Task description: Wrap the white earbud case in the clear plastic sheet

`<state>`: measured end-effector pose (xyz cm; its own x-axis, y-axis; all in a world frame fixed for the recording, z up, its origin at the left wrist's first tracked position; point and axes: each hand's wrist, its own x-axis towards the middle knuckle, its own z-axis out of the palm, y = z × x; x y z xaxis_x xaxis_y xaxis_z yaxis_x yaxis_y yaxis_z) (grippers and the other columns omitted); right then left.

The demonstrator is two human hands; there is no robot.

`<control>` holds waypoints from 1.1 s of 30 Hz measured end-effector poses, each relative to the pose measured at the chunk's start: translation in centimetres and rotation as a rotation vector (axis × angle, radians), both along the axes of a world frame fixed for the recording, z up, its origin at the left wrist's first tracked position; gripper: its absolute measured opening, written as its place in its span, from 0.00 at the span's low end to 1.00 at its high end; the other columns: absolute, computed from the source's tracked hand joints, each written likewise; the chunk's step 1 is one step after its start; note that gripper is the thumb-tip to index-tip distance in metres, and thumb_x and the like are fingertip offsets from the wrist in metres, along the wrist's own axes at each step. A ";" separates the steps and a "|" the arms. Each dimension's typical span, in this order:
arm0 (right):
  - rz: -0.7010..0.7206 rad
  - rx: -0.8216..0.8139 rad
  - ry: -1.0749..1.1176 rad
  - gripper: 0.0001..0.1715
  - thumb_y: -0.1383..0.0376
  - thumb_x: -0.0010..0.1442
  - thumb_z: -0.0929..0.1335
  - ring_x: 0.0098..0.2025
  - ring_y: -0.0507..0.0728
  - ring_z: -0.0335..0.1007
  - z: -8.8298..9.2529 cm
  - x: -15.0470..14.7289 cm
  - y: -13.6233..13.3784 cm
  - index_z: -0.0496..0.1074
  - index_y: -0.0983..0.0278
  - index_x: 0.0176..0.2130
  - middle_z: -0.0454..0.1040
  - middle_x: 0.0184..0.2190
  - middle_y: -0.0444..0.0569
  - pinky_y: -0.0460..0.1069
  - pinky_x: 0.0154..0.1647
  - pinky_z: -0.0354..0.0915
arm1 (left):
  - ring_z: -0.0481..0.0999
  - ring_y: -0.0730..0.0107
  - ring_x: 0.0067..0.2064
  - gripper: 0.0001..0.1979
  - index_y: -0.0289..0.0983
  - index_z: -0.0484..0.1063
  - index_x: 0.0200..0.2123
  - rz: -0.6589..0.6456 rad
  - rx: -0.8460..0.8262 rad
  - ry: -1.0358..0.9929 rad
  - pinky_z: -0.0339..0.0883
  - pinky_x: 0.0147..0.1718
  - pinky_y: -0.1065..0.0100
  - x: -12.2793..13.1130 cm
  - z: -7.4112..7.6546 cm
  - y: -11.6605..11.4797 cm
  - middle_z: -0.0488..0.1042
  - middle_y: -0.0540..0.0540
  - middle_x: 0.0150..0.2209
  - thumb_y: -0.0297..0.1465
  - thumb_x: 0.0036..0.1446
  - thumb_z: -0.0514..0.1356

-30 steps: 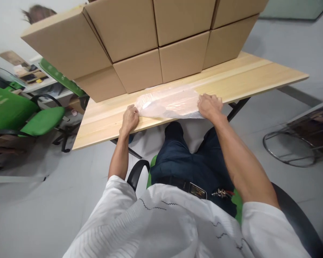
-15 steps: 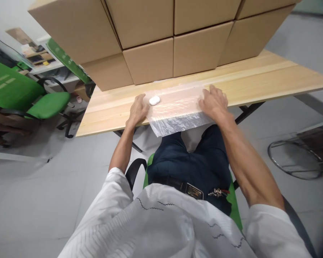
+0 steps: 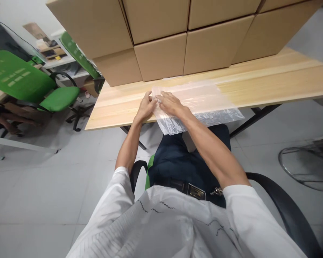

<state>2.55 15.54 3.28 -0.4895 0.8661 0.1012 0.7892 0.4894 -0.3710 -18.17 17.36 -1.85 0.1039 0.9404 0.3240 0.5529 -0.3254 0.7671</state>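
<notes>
A thin, see-through plastic sheet (image 3: 201,95) lies on the wooden table (image 3: 258,80), its near edge hanging over the front. At the sheet's left end, my left hand (image 3: 146,107) and my right hand (image 3: 170,104) come together. Between their fingertips a small white rounded case (image 3: 158,100) shows, mostly covered by the fingers. My left thumb and fingers close in on it from the left. The fingers of my right hand are bent over it from the right. Whether film lies between fingers and case is too small to tell.
Stacked cardboard boxes (image 3: 161,57) line the back of the table. A green chair (image 3: 61,98) stands to the left, with a person's legs (image 3: 12,122) beyond it. On the right is a round metal-framed stool (image 3: 307,168). My lap is under the table's front edge.
My right hand has left the sheet's right part and moved left to the white case beside my left hand. The case is now mostly covered. The view has shifted slightly.
</notes>
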 end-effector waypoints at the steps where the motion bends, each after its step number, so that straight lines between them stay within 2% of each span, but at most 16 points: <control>1: -0.007 0.012 -0.001 0.36 0.65 0.78 0.62 0.84 0.73 0.52 -0.2 -0.3 0.0 0.67 0.61 0.80 0.56 0.86 0.55 0.70 0.82 0.58 | 0.83 0.46 0.65 0.32 0.40 0.62 0.79 -0.008 -0.028 -0.050 0.77 0.68 0.42 0.0 -0.1 0.2 0.82 0.35 0.62 0.43 0.79 0.63; 5: -0.067 0.093 0.028 0.33 0.65 0.80 0.60 0.76 0.75 0.63 -1.2 -0.3 -0.5 0.69 0.61 0.78 0.63 0.81 0.58 0.71 0.78 0.60 | 0.85 0.44 0.63 0.34 0.41 0.61 0.79 -0.026 -0.076 -0.178 0.79 0.65 0.37 0.5 -0.2 1.1 0.82 0.38 0.56 0.42 0.77 0.64; 8: -0.082 0.103 0.026 0.32 0.63 0.82 0.60 0.74 0.75 0.64 -1.3 -0.1 -0.7 0.69 0.59 0.78 0.65 0.79 0.58 0.71 0.77 0.59 | 0.86 0.42 0.59 0.34 0.42 0.63 0.79 -0.024 -0.081 -0.190 0.81 0.62 0.33 1.7 0.0 1.7 0.82 0.40 0.50 0.42 0.76 0.65; 11: -0.081 0.104 0.013 0.30 0.61 0.82 0.59 0.73 0.76 0.65 -1.2 0.2 -0.9 0.70 0.59 0.76 0.67 0.78 0.60 0.71 0.76 0.59 | 0.87 0.42 0.58 0.30 0.41 0.69 0.75 -0.004 -0.068 -0.131 0.82 0.61 0.34 3.0 0.3 2.0 0.82 0.40 0.46 0.37 0.74 0.65; 15: -0.118 0.146 0.006 0.31 0.63 0.81 0.61 0.72 0.74 0.66 -1.1 1.0 -1.0 0.70 0.62 0.76 0.69 0.76 0.62 0.69 0.75 0.61 | 0.83 0.43 0.65 0.30 0.42 0.73 0.73 0.061 0.026 0.004 0.78 0.68 0.35 3.8 1.5 2.3 0.84 0.40 0.55 0.32 0.70 0.62; 17: -0.157 0.154 0.013 0.31 0.64 0.81 0.61 0.71 0.74 0.67 -1.3 1.7 -0.8 0.71 0.62 0.76 0.70 0.75 0.61 0.68 0.75 0.62 | 0.81 0.46 0.67 0.29 0.42 0.76 0.70 0.076 0.039 0.064 0.75 0.71 0.39 3.9 2.2 2.6 0.85 0.41 0.59 0.30 0.67 0.60; 21: -0.228 0.140 0.021 0.32 0.65 0.80 0.61 0.71 0.74 0.67 -1.5 3.5 -0.1 0.70 0.63 0.77 0.69 0.76 0.61 0.69 0.76 0.62 | 0.83 0.49 0.66 0.25 0.38 0.83 0.60 0.082 0.021 0.189 0.72 0.72 0.50 4.4 3.5 4.0 0.86 0.40 0.61 0.28 0.63 0.57; 23: -0.257 0.127 0.020 0.33 0.65 0.80 0.61 0.72 0.74 0.67 -1.5 4.7 0.3 0.69 0.64 0.77 0.68 0.77 0.62 0.69 0.76 0.62 | 0.83 0.49 0.66 0.25 0.37 0.84 0.57 0.079 0.028 0.249 0.71 0.73 0.52 4.9 3.8 4.7 0.87 0.38 0.61 0.26 0.61 0.56; 29: -0.345 0.108 0.032 0.34 0.66 0.79 0.60 0.73 0.75 0.66 -1.6 9.0 1.0 0.69 0.65 0.78 0.67 0.78 0.64 0.71 0.77 0.62 | 0.83 0.47 0.66 0.26 0.40 0.87 0.50 0.112 0.059 0.373 0.70 0.72 0.46 5.7 3.1 5.2 0.89 0.38 0.58 0.23 0.57 0.54; 33: -0.393 0.115 0.009 0.35 0.64 0.80 0.59 0.74 0.76 0.66 -2.1 11.9 1.2 0.67 0.66 0.79 0.65 0.79 0.64 0.72 0.76 0.63 | 0.83 0.49 0.64 0.24 0.41 0.86 0.47 0.123 0.069 0.386 0.71 0.70 0.49 5.2 2.7 4.9 0.88 0.39 0.56 0.22 0.58 0.53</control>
